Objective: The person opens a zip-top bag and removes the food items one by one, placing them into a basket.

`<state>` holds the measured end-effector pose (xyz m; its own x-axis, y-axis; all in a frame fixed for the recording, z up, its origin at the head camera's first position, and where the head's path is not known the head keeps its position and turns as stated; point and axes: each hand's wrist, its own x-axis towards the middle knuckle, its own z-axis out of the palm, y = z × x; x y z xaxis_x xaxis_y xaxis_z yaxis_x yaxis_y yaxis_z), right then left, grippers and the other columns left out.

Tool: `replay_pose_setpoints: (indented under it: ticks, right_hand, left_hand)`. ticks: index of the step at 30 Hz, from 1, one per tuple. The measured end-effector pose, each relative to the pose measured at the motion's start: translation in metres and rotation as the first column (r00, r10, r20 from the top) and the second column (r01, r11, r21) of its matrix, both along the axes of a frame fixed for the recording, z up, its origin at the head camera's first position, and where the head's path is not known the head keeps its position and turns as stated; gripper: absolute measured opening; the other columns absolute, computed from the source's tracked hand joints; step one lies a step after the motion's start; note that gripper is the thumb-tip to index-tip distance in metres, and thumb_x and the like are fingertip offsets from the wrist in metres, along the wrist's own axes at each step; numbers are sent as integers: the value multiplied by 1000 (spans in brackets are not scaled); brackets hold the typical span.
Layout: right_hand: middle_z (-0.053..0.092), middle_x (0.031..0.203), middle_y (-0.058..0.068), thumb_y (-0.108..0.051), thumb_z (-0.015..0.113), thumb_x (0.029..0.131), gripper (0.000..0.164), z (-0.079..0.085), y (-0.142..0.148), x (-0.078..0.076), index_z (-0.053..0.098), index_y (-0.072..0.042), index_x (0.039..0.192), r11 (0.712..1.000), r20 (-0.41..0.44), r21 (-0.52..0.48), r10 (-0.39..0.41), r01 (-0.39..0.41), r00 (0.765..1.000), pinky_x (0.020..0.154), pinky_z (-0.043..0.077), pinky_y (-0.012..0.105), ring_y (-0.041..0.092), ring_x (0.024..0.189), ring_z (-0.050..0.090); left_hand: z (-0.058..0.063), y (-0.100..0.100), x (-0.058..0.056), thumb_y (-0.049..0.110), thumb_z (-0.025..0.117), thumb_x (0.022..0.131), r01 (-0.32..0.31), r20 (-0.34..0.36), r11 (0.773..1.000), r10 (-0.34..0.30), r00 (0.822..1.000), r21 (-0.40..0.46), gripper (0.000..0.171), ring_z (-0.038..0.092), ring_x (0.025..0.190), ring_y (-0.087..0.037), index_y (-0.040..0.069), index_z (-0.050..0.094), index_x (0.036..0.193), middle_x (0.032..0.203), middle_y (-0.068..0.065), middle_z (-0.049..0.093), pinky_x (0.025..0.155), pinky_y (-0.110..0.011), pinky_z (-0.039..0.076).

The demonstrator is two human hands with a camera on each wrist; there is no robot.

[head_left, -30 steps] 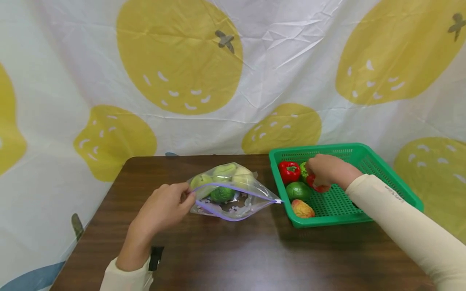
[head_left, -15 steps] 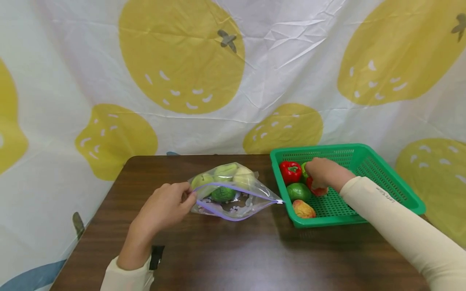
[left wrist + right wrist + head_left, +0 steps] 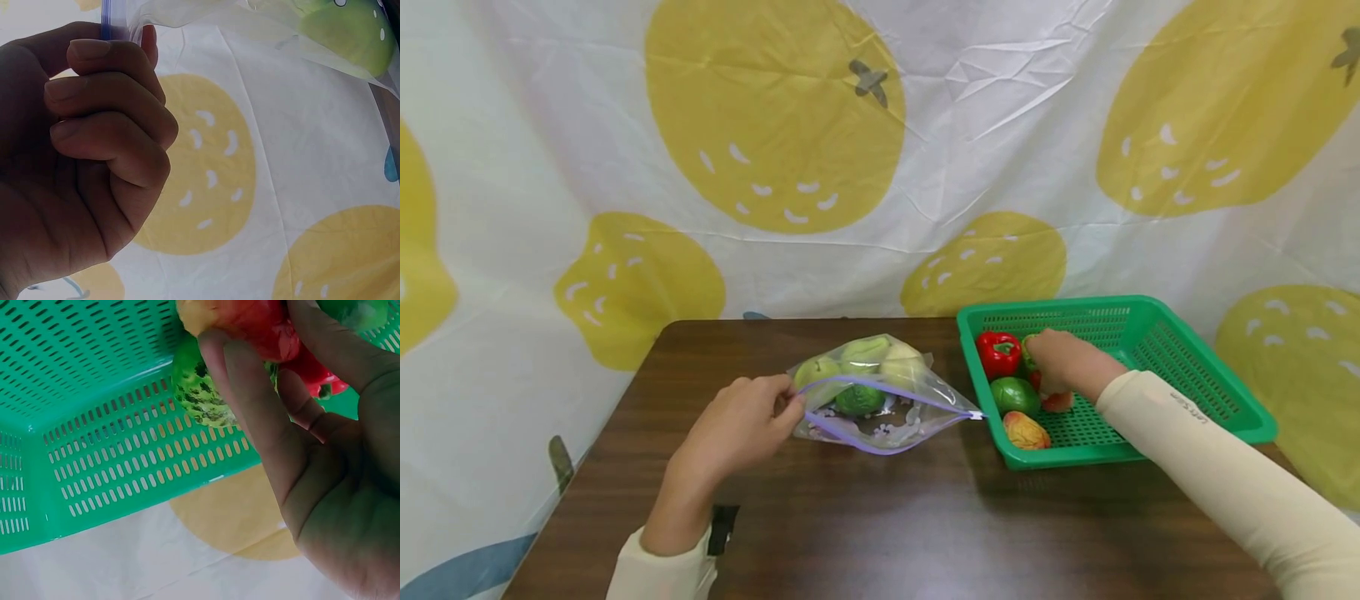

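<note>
My left hand [image 3: 745, 429] pinches the left corner of a clear zip bag [image 3: 940, 400] between thumb and fingers; the other fingers curl in, as the left wrist view shows. The bag's purple-edged mouth gapes toward me, its white slider at the right end. Inside lie a dark green vegetable [image 3: 859, 401] and several pale green ones. My right hand [image 3: 1071, 362] reaches into a green basket [image 3: 1217, 367], thumb and fingers round a red-and-yellow fruit [image 3: 250, 322]. Behind these fingers is a mottled green vegetable [image 3: 203, 394], partly hidden.
Along the basket's left side lie a red bell pepper [image 3: 998, 355], a round green fruit [image 3: 1015, 397] and an orange-yellow fruit [image 3: 1026, 431]. The bag's slider end meets the basket's left wall. Behind the brown table [image 3: 880, 525] hangs a lemon-print cloth [image 3: 820, 275].
My right hand shifts slightly left in the basket, and the red-and-yellow fruit moves a little toward me under it. The left hand and bag stay put.
</note>
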<state>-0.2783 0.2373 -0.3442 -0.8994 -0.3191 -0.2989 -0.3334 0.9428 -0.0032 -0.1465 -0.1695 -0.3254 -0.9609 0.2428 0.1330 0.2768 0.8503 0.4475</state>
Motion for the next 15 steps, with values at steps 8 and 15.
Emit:
replay_pose_setpoints:
  ticks: [8,15]
  right_hand:
    - [63,87,11,-3,77,82,32,17,-4,5,62,3,109,998,-63,23,64,-63,996,68,54,37,24,77,60]
    - [62,87,9,-13,74,89,23,69,-21,32,57,-2,99,985,-207,-122,93,-120,974,69,49,39,23,73,56]
  left_hand:
    - [0,0,0,21,55,96,2,-1,1000,-2,1000,1,18,47,55,-13,10,65,87,64,3,54,53,-30,38]
    - [0,-1,0,22,55,96,-1,-15,1000,1,1000,5,18,46,54,-12,11,64,86,63,3,53,52,-30,37]
